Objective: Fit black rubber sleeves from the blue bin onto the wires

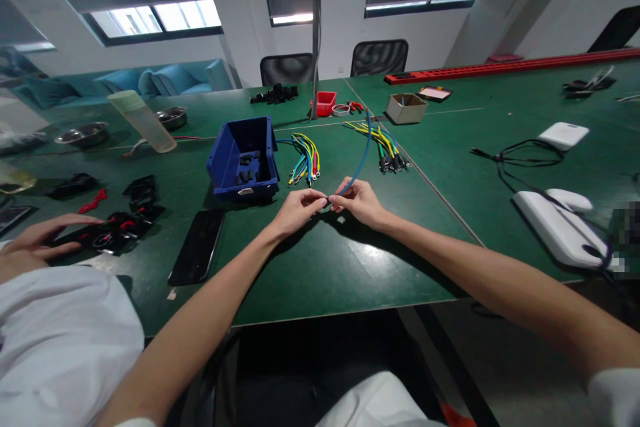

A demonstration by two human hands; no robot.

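Note:
My right hand (356, 201) pinches a blue cable (364, 159) near its lower end, and the rest of the cable arcs up and away over the table. Fingertips of my left hand (299, 211) close on a small black piece (327, 200) at that end, meeting the right fingertips; its exact kind is mostly hidden. Beyond my left hand lies a bundle of coloured cables (306, 159) with metal ring lugs. A second cable bundle (384, 145), with black-covered ends, lies beyond my right hand. Left of my hands stands a blue bin (218, 167) holding several short black pieces (245, 177).
A black phone (197, 247) lies near the front edge. A co-worker's hand (45, 237) rests by black parts at left. A tilted bottle (145, 123), a small box (406, 109) and a red bin (326, 103) stand farther back. White devices with cords (560, 230) are at right.

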